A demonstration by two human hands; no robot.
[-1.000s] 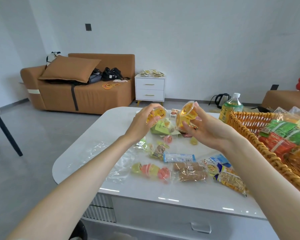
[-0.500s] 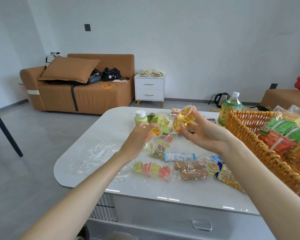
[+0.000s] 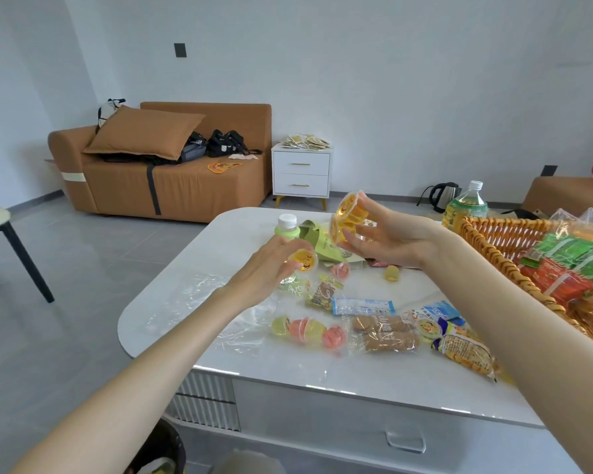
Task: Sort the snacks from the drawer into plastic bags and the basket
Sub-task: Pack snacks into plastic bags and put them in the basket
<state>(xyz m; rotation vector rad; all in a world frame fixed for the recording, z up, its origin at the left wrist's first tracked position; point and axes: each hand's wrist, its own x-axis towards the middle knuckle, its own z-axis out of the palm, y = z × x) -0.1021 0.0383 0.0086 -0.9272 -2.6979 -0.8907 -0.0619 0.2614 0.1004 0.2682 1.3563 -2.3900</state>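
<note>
L hand (image 3: 271,265) pinches one orange jelly cup (image 3: 303,260) at the fingertips, low over the table. R hand (image 3: 391,237) grips two more jelly cups (image 3: 350,215) between thumb and fingers, raised, near the wicker basket (image 3: 493,258).

Risk 1: the R-hand pair sits in a light fingertip grip. Adding a third cup could squeeze one out onto the loose snacks (image 3: 363,306) below.

Risk 2: the clear plastic bag (image 3: 199,295) lies flat, mouth not visible. One-hand loading may shove it toward the table edge.

Surface: glossy white table (image 3: 288,371), rounded corners, drawer (image 3: 356,415) underneath.

Room: brown sofa (image 3: 172,179), white nightstand (image 3: 301,174), kettle (image 3: 442,195) on grey floor.
</note>
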